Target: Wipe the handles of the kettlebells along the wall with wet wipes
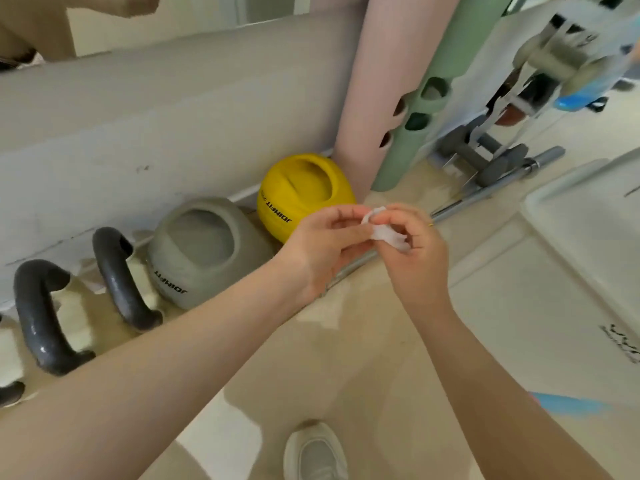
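A small white wet wipe (384,230) is pinched between both hands in mid-frame, above the floor. My left hand (322,247) grips its left end and my right hand (415,251) holds the crumpled right part. Along the wall stand a yellow kettlebell (304,192), a grey kettlebell (204,251) and, further left, two dark curved handles (119,278) (40,317) of beige kettlebells. Both hands hover to the right of the yellow and grey ones, touching none of them.
A pink column (374,98) and a green column (433,98) rise behind the yellow kettlebell. A metal barbell bar (485,195) lies on the floor, with a dumbbell rack (491,157) at the upper right. A white platform (588,230) sits to the right. My shoe (315,452) is below.
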